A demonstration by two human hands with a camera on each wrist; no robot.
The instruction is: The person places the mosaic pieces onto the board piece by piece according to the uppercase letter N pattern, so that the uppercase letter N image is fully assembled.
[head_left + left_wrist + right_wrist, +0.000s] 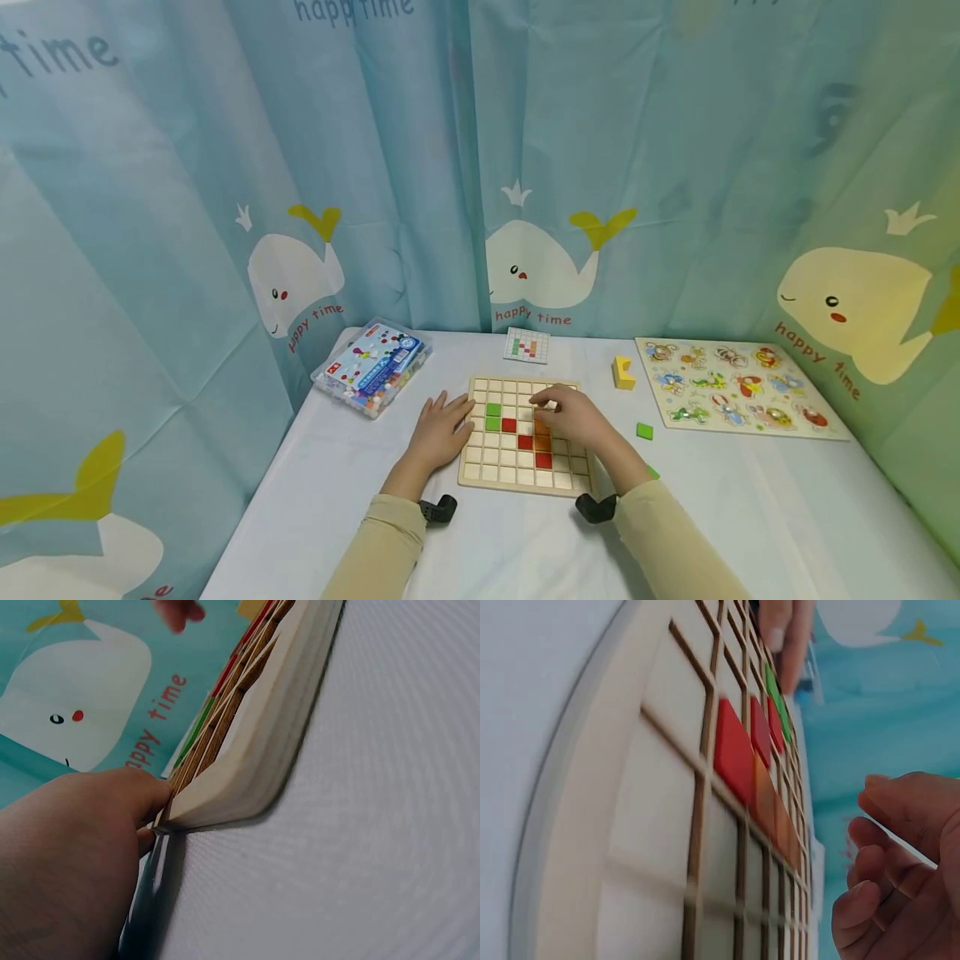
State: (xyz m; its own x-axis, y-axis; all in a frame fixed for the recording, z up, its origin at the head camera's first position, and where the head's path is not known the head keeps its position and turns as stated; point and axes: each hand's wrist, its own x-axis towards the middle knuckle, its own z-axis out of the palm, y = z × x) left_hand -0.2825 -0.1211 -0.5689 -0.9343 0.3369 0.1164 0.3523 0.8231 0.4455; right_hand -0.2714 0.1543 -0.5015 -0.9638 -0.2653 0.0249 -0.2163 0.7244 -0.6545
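A wooden grid board (491, 477) lies on the table, holding green tiles (492, 410), red tiles (525, 442) and orange tiles (542, 443) in its squares. My left hand (437, 433) rests against the board's left edge, fingers mostly straight. In the left wrist view, the thumb of that left hand (82, 832) touches the board's rim (247, 769). Over the upper right squares hovers my right hand (576, 418), near the orange column. In the right wrist view, the right hand (907, 862) has loosely bent fingers, thumb and index apart, with nothing visible between them.
Behind the board lies a pattern card (527, 346). A plastic case (372, 367) stands back left. Loose green tiles (644, 431), a yellow block (622, 372) and an insect puzzle board (738, 387) are on the right. A whale-print curtain (420, 167) hangs behind the table.
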